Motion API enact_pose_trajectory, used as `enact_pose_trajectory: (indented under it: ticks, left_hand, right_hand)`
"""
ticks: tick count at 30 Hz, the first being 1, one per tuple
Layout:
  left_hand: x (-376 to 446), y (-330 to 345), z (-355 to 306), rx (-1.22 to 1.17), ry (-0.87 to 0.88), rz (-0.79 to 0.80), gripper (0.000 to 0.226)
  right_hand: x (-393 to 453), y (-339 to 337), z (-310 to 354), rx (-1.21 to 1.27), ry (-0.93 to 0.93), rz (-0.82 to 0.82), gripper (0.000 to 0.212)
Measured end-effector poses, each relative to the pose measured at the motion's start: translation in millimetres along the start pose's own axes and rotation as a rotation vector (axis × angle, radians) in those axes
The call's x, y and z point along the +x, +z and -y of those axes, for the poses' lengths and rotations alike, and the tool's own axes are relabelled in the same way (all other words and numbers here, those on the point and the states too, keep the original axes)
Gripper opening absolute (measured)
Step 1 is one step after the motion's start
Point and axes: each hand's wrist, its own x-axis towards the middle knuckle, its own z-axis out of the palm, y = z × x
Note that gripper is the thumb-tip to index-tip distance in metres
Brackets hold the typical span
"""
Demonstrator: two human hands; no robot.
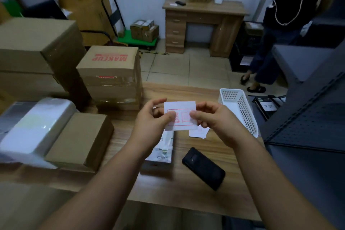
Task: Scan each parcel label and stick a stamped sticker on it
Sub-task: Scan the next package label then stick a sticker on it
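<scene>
Both hands hold a white sticker (182, 107) with a red stamp on it, raised above the wooden table (196, 188). My left hand (151, 117) pinches its left edge and my right hand (211, 117) pinches its right edge, thumbs on the front. Directly under the sticker lies a small flat parcel (162, 153) with a printed label, partly hidden by my left wrist. A black handheld scanner (203, 168) lies on the table to the right of that parcel. A few loose white papers (198, 132) sit behind my right hand.
A white perforated basket (240, 110) stands at the table's right. Cardboard boxes (110, 74) and a white wrapped package (35, 127) crowd the left side. A brown box (80, 140) lies near my left forearm. A person (276, 43) stands at the back right, beside a dark shelf (308, 117).
</scene>
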Motion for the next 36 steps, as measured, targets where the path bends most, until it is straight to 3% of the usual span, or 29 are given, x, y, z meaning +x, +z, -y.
enact_pose_trajectory:
  ticks: [3,12,21,25,27,29,32,34,36]
  left_hand:
    - [-10,-4,-21,-0.046,0.038,-0.058,0.041]
    - [-29,-7,-47,0.045,0.154,-0.084,0.038]
    - [-36,0,-62,0.034,0.250,-0.116,0.038]
    - [-37,3,-68,0.056,0.234,-0.115,0.042]
    - [-37,4,-69,0.163,0.294,-0.185,0.043]
    - [-40,2,-70,0.444,0.527,-0.279,0.038]
    - [-43,3,-68,0.838,0.919,-0.174,0.030]
    - [-41,6,-65,0.948,0.957,-0.063,0.037]
    - [-43,8,-65,0.953,0.870,0.007,0.042]
  right_hand:
    - [-15,3,8,0.109,0.016,0.031,0.012]
    - [-37,12,25,0.191,-0.019,0.080,0.046]
    - [-52,10,39,0.202,0.009,0.066,0.003]
    - [-54,12,43,0.234,-0.021,0.026,0.007]
    - [-55,11,45,0.238,-0.034,-0.018,0.006]
    - [-55,9,46,0.212,-0.048,-0.091,0.005]
    - [-54,8,46,0.136,-0.104,-0.134,0.007]
    - [-54,8,47,0.102,-0.166,-0.098,0.010]
    - [-55,9,48,0.098,-0.228,-0.038,0.008]
